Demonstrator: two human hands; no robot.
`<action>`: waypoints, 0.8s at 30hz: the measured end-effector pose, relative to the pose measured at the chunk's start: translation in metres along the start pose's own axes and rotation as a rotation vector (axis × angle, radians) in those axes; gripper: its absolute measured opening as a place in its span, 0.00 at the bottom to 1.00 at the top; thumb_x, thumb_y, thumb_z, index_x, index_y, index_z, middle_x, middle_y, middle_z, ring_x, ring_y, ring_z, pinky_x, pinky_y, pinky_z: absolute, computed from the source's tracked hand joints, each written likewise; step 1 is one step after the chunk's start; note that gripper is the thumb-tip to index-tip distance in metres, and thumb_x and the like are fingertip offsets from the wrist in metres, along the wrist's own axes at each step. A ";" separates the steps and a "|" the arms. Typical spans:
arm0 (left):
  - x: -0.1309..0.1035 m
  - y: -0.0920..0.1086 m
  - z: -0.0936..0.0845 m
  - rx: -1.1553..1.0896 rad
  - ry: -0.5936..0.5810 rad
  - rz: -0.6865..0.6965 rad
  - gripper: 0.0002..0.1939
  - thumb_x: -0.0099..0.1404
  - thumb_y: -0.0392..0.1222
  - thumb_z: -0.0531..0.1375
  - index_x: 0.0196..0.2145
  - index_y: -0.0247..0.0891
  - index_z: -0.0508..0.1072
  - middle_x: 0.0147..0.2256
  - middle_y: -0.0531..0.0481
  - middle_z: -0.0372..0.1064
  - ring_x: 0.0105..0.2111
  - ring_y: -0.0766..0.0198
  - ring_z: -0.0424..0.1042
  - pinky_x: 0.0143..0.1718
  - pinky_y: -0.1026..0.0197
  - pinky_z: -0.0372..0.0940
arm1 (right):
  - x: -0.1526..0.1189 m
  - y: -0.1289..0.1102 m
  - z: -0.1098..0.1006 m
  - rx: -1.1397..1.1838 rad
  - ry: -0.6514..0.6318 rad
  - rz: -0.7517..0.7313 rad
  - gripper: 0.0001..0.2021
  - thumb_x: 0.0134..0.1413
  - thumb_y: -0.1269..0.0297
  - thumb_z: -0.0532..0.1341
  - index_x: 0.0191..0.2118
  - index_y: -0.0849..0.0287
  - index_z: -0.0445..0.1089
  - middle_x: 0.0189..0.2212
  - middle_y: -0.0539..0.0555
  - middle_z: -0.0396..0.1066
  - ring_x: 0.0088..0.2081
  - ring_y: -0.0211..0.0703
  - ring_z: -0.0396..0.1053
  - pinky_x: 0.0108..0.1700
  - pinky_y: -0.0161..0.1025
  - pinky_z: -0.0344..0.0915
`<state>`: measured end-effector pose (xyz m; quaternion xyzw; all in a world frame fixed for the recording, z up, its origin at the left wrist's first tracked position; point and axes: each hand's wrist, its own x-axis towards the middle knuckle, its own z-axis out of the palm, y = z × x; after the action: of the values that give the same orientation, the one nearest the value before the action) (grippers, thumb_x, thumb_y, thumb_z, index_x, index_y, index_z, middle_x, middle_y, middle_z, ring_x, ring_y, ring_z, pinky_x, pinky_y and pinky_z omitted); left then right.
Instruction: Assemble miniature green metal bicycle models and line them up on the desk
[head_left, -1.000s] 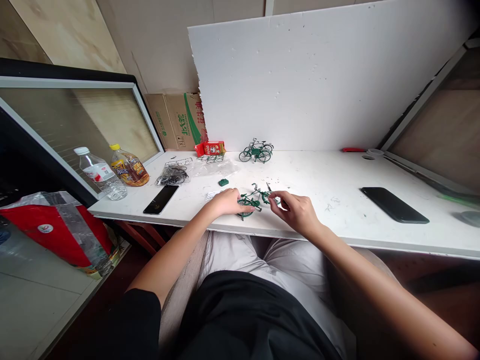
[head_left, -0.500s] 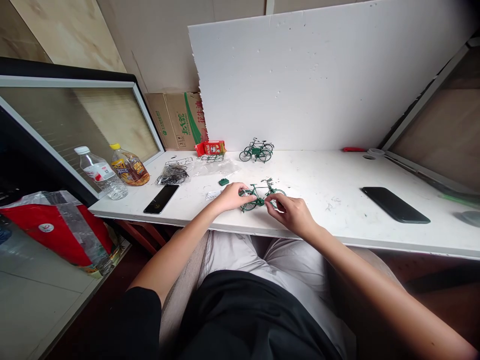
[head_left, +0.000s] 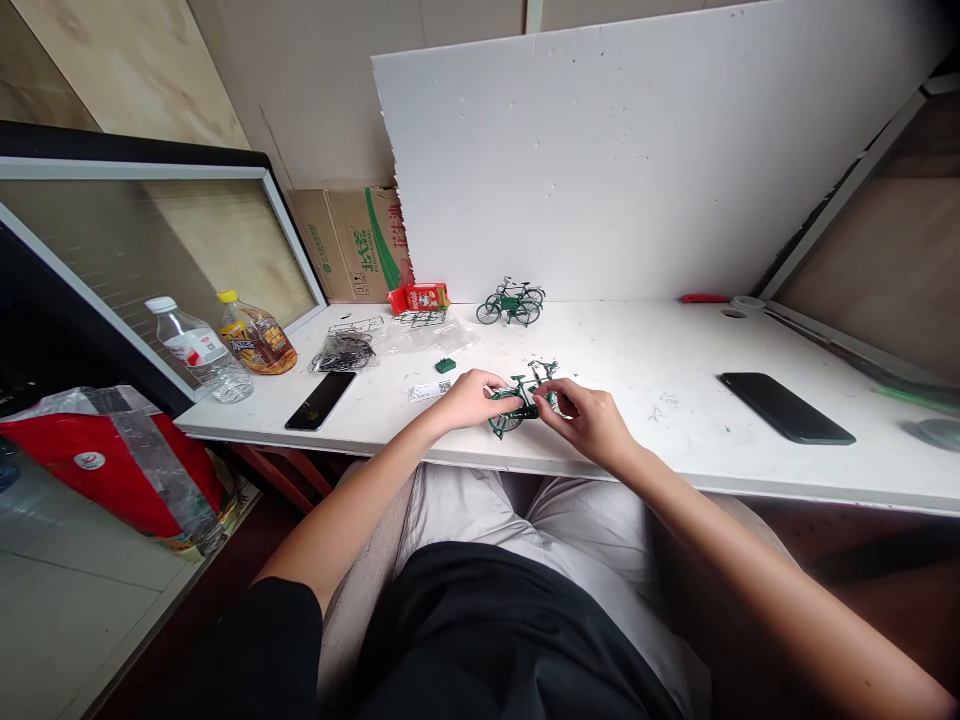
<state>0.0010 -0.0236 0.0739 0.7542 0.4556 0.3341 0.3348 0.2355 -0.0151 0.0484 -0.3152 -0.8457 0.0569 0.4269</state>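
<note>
A small green model bicycle (head_left: 508, 421) stands near the table's front edge between my hands, its handlebar toward the back right. My left hand (head_left: 472, 398) grips its rear part, with thumb and fingers around the rear wheel area. The fingertips of my right hand (head_left: 589, 415) are pinched together at the middle of the frame, and they cover part of the front wheel. Whether a small part sits in that pinch is hidden. A small green box-like piece (head_left: 445, 365) lies behind my left hand, near a white printed slip (head_left: 429, 391).
More green model bicycles (head_left: 510, 303) stand by the white board (head_left: 517, 160). On the left are a phone (head_left: 321, 400), a bag of black parts (head_left: 343, 352), a water bottle (head_left: 202, 350) and a drink bottle (head_left: 256, 335). A black phone (head_left: 786, 408) lies right.
The bicycle has turned, its front end swinging away from me and its rear shifting slightly right. My right hand's fingertips have moved from beside the front wheel to the middle of the frame.
</note>
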 end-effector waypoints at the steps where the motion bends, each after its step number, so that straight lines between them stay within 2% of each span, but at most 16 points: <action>1: -0.001 0.002 0.001 0.004 -0.005 0.001 0.25 0.65 0.59 0.65 0.23 0.38 0.64 0.24 0.56 0.53 0.26 0.67 0.53 0.29 0.60 0.47 | 0.000 0.000 0.000 0.001 -0.005 0.001 0.05 0.67 0.64 0.62 0.43 0.56 0.75 0.26 0.48 0.75 0.22 0.36 0.66 0.26 0.34 0.57; 5: -0.003 0.008 0.002 0.003 -0.004 0.034 0.27 0.65 0.60 0.64 0.23 0.39 0.60 0.24 0.56 0.49 0.26 0.67 0.51 0.29 0.59 0.45 | 0.000 0.000 0.002 -0.008 -0.008 -0.007 0.04 0.67 0.64 0.62 0.42 0.55 0.74 0.23 0.47 0.72 0.21 0.36 0.65 0.26 0.34 0.56; 12: -0.005 0.010 0.001 0.021 0.006 0.056 0.27 0.66 0.60 0.64 0.23 0.40 0.59 0.25 0.56 0.47 0.27 0.67 0.50 0.29 0.59 0.44 | -0.002 0.000 0.004 -0.024 -0.017 -0.012 0.05 0.67 0.63 0.61 0.42 0.55 0.74 0.21 0.46 0.69 0.21 0.36 0.64 0.25 0.34 0.56; 24: -0.006 0.014 0.002 0.013 -0.001 0.038 0.27 0.65 0.62 0.64 0.23 0.39 0.61 0.24 0.55 0.50 0.27 0.66 0.52 0.30 0.59 0.46 | -0.002 0.002 0.004 0.058 -0.031 0.071 0.07 0.67 0.60 0.62 0.42 0.56 0.75 0.20 0.44 0.64 0.21 0.36 0.59 0.26 0.34 0.55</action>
<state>0.0068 -0.0339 0.0828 0.7651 0.4429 0.3369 0.3238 0.2340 -0.0139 0.0440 -0.3314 -0.8386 0.1015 0.4203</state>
